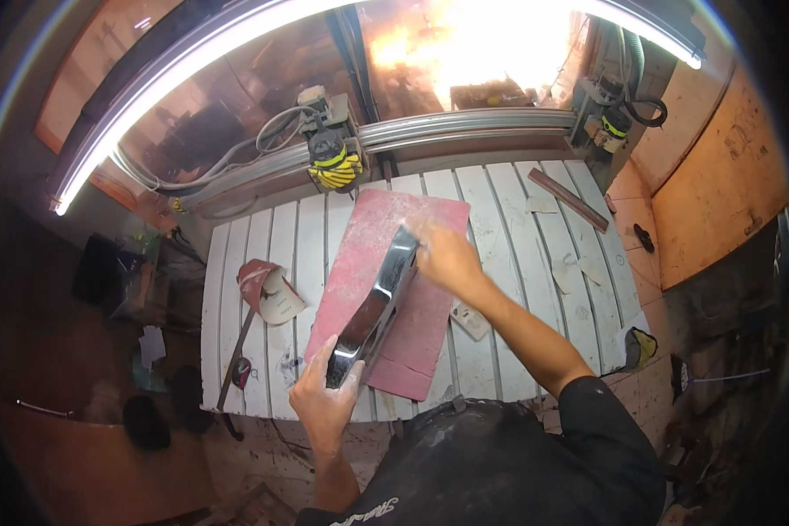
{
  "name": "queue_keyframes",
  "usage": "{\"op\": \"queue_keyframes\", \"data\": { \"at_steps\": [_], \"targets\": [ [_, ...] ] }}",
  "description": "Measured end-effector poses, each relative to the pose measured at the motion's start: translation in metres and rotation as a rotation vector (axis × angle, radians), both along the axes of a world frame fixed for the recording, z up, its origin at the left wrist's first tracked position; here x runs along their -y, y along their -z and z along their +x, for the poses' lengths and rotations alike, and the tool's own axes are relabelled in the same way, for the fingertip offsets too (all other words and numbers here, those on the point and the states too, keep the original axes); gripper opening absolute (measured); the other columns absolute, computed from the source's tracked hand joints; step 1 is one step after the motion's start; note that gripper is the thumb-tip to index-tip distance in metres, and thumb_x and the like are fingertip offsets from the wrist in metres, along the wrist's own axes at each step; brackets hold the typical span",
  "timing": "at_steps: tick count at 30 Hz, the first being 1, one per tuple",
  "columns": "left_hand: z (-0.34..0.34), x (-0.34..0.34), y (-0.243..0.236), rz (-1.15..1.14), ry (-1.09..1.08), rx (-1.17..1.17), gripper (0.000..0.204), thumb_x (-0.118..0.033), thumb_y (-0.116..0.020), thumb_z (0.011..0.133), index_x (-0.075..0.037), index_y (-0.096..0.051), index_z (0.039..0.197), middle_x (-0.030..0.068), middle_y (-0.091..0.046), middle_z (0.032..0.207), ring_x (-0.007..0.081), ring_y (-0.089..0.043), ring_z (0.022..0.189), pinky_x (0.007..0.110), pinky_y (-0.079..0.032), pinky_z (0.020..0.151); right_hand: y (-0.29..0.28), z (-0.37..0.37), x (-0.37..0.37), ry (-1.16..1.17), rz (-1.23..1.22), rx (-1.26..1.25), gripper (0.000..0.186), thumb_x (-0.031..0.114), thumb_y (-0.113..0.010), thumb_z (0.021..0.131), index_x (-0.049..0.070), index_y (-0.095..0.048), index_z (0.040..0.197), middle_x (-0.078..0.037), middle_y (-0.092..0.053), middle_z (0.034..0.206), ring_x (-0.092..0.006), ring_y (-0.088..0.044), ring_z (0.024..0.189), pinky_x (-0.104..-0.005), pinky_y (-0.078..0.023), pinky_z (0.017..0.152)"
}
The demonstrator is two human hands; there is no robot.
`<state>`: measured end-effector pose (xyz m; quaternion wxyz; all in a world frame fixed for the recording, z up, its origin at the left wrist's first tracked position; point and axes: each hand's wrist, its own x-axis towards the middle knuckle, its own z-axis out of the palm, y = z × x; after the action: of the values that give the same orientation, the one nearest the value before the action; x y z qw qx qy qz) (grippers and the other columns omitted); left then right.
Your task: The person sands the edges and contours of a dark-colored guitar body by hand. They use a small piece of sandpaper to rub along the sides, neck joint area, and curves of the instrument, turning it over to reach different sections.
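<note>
Hands: two. Left hand (323, 399) grips the near end of a glossy black part (379, 302), thumb on one side and fingers on the other; right hand (447, 261) is at the far end, fingers apparently curled, but blurred, so cannot tell whether it grips or only presses. Part location: lying slantwise over a pink board (425, 329), which rests on the white slatted worktop (500, 368); cannot tell whether the part's underside touches the board along its length. Step in hand, judged from pose: the near end is being steadied while the right hand works at the far end. Next move would seem to call for a firm left hold, with the part kept from sliding on the board. Count: black part, one; pink board, one. To the left, one curled red-brown sheet (252, 279) with a pale inner face, one thin dark rod (237, 361) and one small red-and-black object (241, 373) close beside it, kind unclear. To the right, one dark bar (568, 200), one pale flat piece (472, 321) near the right forearm, and at least three pale scraps (561, 276). Beyond the worktop, two power tools, mounted along one metal rail (465, 127); yellow-and-black striped material (336, 172) covers part of the left tool (327, 145).
</note>
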<state>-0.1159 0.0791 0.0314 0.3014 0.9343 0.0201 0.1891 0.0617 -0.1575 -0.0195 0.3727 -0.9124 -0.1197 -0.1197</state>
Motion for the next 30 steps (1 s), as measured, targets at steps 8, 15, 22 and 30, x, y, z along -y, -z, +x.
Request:
{"op": "queue_keyframes", "data": {
  "at_steps": [8,15,22,30],
  "targets": [
    [0.002,0.001,0.001,-0.031,0.002,-0.024,0.056,-0.013,-0.092,0.075,-0.006,-0.075,0.129,0.0192,-0.079,0.111,0.0333,-0.078,0.097,0.041,-0.059,0.087,-0.007,0.006,0.001,0.018,-0.123,-0.078,0.051,0.002,-0.057,0.088,0.016,-0.073,0.135,-0.016,-0.068,0.141,-0.0377,-0.069,0.121,-0.0483,-0.057,0.102],
    [0.002,0.004,0.002,-0.024,0.03,0.0,0.058,-0.011,-0.092,0.075,-0.006,-0.075,0.13,0.019,-0.079,0.112,0.0337,-0.077,0.097,0.041,-0.059,0.087,0.015,0.025,0.017,0.016,-0.089,-0.041,0.055,0.003,-0.054,0.088,0.017,-0.072,0.138,-0.017,-0.07,0.138,-0.0384,-0.07,0.118,-0.0494,-0.057,0.102],
    [-0.002,0.01,0.0,-0.01,0.035,0.002,0.058,-0.012,-0.092,0.075,-0.006,-0.074,0.13,0.019,-0.079,0.112,0.0339,-0.078,0.099,0.041,-0.059,0.087,-0.003,0.029,0.02,0.009,-0.083,-0.221,0.059,0.003,-0.053,0.086,0.014,-0.07,0.141,-0.018,-0.067,0.142,-0.0397,-0.069,0.12,-0.0457,-0.056,0.106],
    [-0.002,0.011,-0.001,-0.037,0.031,0.014,0.058,-0.013,-0.093,0.075,-0.006,-0.075,0.129,0.0198,-0.079,0.111,0.0338,-0.078,0.098,0.04,-0.059,0.086,-0.027,0.035,0.022,0.005,-0.11,-0.448,0.06,0.003,-0.052,0.086,0.016,-0.07,0.142,-0.016,-0.064,0.146,-0.0377,-0.071,0.117,-0.0488,-0.058,0.101]
  ]
}}
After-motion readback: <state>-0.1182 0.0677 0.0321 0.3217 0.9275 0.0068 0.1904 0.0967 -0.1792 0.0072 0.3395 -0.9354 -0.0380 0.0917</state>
